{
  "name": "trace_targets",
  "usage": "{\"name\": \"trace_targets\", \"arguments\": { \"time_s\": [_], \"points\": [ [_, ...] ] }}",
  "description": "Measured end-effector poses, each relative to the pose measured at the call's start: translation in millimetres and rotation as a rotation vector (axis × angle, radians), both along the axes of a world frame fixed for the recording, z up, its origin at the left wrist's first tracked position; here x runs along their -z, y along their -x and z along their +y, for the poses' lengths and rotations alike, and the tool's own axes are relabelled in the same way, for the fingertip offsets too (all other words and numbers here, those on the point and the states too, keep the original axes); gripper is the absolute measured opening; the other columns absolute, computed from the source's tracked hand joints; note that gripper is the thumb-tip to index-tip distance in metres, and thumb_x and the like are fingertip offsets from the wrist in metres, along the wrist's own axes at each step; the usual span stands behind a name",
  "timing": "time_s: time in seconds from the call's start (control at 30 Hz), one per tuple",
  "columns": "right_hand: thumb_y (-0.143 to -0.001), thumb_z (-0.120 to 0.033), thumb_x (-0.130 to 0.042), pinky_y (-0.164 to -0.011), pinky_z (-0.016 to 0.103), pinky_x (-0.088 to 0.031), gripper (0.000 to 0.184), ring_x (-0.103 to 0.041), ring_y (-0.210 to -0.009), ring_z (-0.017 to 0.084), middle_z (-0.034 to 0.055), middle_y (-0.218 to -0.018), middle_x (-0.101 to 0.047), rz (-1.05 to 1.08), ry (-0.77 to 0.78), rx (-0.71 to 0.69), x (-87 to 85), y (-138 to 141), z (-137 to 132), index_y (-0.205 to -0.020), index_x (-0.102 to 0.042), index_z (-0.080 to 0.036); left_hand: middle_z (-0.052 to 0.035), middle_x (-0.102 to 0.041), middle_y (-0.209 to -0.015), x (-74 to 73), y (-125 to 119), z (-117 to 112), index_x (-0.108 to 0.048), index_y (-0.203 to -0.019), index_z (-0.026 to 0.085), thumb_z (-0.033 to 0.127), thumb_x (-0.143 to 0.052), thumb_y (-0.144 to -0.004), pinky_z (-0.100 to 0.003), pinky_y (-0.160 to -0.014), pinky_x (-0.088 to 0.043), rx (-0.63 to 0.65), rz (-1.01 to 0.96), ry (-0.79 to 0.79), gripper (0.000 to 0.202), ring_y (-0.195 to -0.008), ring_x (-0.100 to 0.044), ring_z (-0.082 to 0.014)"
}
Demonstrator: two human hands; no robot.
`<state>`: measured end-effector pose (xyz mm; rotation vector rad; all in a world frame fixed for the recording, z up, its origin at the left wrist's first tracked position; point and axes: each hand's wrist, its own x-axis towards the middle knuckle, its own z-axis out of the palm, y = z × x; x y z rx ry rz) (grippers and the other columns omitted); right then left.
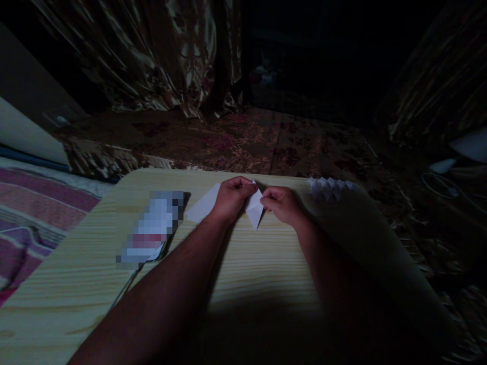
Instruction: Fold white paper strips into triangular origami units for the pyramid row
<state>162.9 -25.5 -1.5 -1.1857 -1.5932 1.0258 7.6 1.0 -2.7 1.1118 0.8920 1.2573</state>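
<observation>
A white sheet of paper, folded into a pointed kite-like shape (254,212), is held between my two hands over the table. My left hand (231,198) pinches its upper left edge, thumb on top. On the other side, the fingers of my right hand (280,203) pinch its right corner. One tip of the paper points down toward me, and another shows above my left thumb. Flat white paper (203,204) lies on the table behind my left hand, partly covered by it. Several small folded white paper pieces (330,186) stand in rows to the right of my right hand.
The light wood-grain table (262,263) has rounded corners. A phone-like device (154,228), blurred out, lies left of my forearm with a cable (124,289). A striped bed cover (34,218) is at the left. Patterned cloth (228,139) and a curtain (190,56) are behind.
</observation>
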Motion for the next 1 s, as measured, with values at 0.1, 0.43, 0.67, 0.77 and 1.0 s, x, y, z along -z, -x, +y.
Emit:
{"name": "trace_targets", "arguments": {
  "time_s": [0.1, 0.43, 0.67, 0.77, 1.0],
  "points": [
    [-0.070, -0.020, -0.054, -0.050, 0.021, -0.033, 0.008, -0.046, -0.052, 0.008, -0.0044, -0.055, -0.052, -0.006, -0.017, -0.018, 1.0, -0.6, 0.3, -0.064, -0.057, -0.016, 0.0004, -0.061, -0.061, -0.2, -0.4, 0.2, -0.063, -0.069, 0.014, 0.028, -0.076, -0.060, -0.021, -0.047, -0.036, -0.016, -0.008, 0.007, 0.021, -0.050, -0.050, -0.0088],
    [-0.069, -0.020, -0.055, -0.049, 0.021, -0.034, 0.008, -0.047, -0.051, 0.008, -0.0042, -0.055, -0.052, 0.029, 0.000, 0.008, -2.0, 0.9, -0.6, -0.062, -0.055, -0.016, 0.0025, -0.054, -0.055, -1.4, 0.2, 1.3, -0.062, -0.069, 0.015, 0.033, -0.070, -0.068, -0.021, -0.045, -0.032, -0.043, -0.030, -0.004, 0.020, -0.046, -0.044, -0.0072],
    [-0.068, -0.020, -0.055, -0.047, 0.021, -0.034, 0.007, -0.046, -0.048, 0.009, -0.0043, -0.053, -0.052, 0.080, 0.013, 0.042, -1.5, 0.0, -0.3, -0.062, -0.055, -0.017, 0.0012, -0.058, -0.056, -0.9, 0.1, -2.8, -0.063, -0.068, 0.014, 0.035, -0.071, -0.067, -0.022, -0.046, -0.032, 0.015, 0.112, -0.049, 0.022, -0.047, -0.045, -0.0078],
    [-0.068, -0.020, -0.055, -0.047, 0.021, -0.033, 0.007, -0.046, -0.048, 0.009, -0.0044, -0.053, -0.051, 0.071, 0.016, 0.035, -2.6, -0.1, -1.1, -0.061, -0.054, -0.017, 0.0004, -0.059, -0.057, 1.5, 1.0, -0.9, -0.064, -0.069, 0.014, 0.035, -0.070, -0.067, -0.022, -0.047, -0.034, -0.004, 0.099, -0.044, 0.022, -0.047, -0.046, -0.0082],
    [-0.067, -0.019, -0.054, -0.048, 0.021, -0.032, 0.007, -0.045, -0.049, 0.008, -0.0053, -0.053, -0.049, 0.026, 0.005, 0.023, -1.3, -0.6, -0.5, -0.061, -0.054, -0.017, 0.0012, -0.058, -0.058, 1.0, -0.6, -0.3, -0.064, -0.070, 0.014, 0.033, -0.070, -0.066, -0.021, -0.047, -0.034, -0.107, 0.110, -0.053, 0.020, -0.048, -0.045, -0.0076]
  ]
}}
